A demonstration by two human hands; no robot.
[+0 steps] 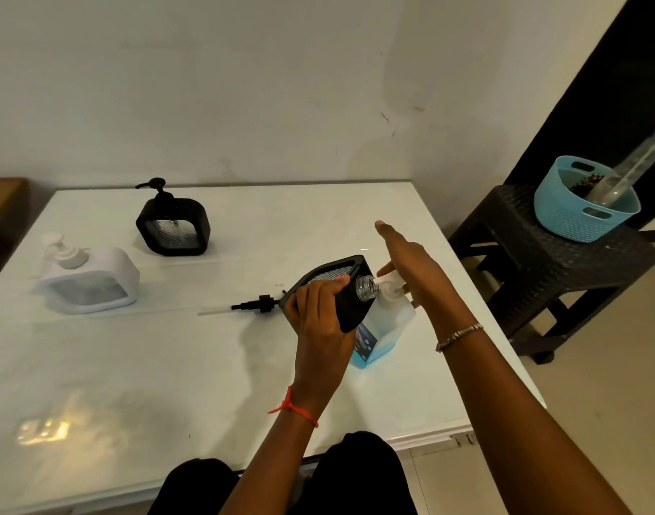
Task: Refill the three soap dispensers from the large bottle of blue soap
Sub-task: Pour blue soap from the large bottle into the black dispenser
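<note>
Gripping: your left hand (pixel 320 310) is clamped round the black square-framed dispenser with the clear ribbed window (pixel 342 291), tipping its open threaded neck toward the pump so soap can drop straight in.
Pressing hand: your right hand (pixel 407 265) lies flat, fingers spread and closed on nothing, over the white pump head (pixel 391 286) of the large clear bottle of blue soap (pixel 387 328), likely to push it down.
Bottle: it stands on the white glossy table (pixel 170 366), near its right edge, steadying each stroke.
Removed pump: the black pump with its white tube (pixel 244 305) lies just beside the tilted dispenser.
Waiting: a second black dispenser (pixel 173 226) and a white one (pixel 92 280) stand capped, well apart.
</note>
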